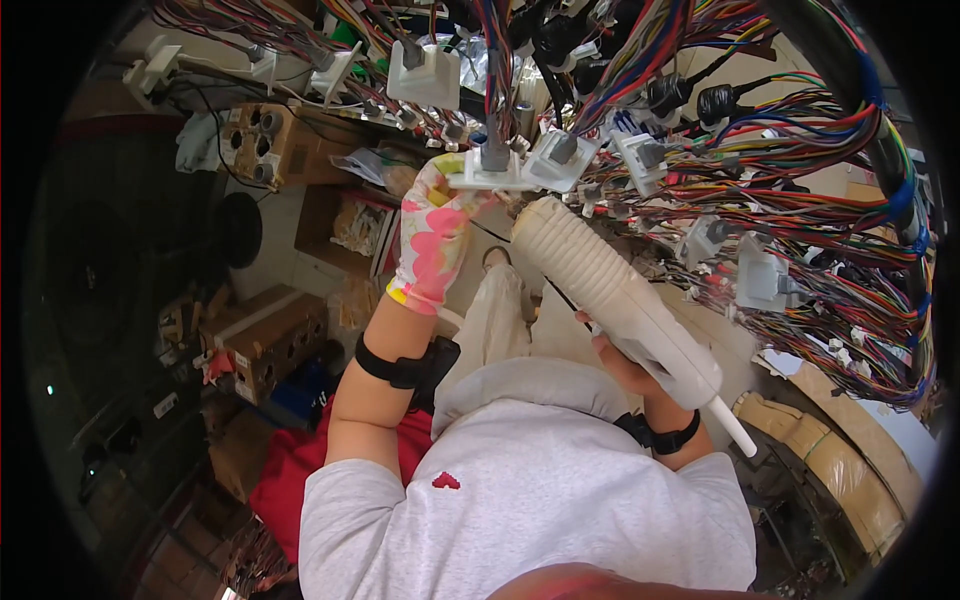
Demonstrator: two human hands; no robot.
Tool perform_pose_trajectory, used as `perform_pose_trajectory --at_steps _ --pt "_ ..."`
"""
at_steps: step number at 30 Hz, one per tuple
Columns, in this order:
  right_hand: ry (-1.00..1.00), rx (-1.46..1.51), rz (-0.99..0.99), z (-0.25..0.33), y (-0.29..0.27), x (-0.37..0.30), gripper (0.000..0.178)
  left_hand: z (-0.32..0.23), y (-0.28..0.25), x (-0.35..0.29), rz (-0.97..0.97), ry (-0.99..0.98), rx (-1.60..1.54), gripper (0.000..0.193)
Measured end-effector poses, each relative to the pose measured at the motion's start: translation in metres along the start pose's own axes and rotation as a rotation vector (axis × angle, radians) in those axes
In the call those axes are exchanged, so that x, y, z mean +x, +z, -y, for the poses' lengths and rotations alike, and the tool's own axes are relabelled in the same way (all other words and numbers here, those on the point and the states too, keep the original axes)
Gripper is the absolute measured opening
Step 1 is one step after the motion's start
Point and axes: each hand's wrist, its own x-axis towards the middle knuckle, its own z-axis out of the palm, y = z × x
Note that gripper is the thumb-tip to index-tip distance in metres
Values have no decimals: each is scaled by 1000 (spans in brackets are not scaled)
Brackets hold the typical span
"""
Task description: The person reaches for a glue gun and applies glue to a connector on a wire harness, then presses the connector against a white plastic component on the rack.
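Observation:
In my right hand [628, 368] is an off-white heat gun [625, 290] with a ribbed barrel, its front end pointing up and left at the hanging wires. My fingers wrap its underside, partly hidden by its body, and a white cord sleeve sticks out at the rear. My left hand [436, 215], in a white glove with pink and yellow patches, reaches up beside a white plastic connector holder [490, 172]. Its fingers curl inward near the barrel's tip; the holder hides part of them, and what they pinch cannot be made out.
Bundles of coloured wires [800, 160] with white connectors hang across the top and right from a dark curved frame [903, 210]. Cardboard boxes [265, 340] stand at left, by a red cloth [290, 480]. Wrapped cardboard [825, 460] lies at lower right.

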Motion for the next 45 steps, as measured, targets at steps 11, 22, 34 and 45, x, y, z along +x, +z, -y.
perform_pose_trajectory --at_steps 11,22,34,45 --pt "192 -1272 345 38 24 21 43 17 8 6 -231 138 287 28" --pt "363 -1192 302 30 17 22 47 13 33 13 -246 267 -192 29" --pt "290 -1229 461 35 42 38 40 12 30 10 -196 269 -69 28" --pt "359 -1170 384 27 18 22 34 13 32 10 -248 273 -14 28"
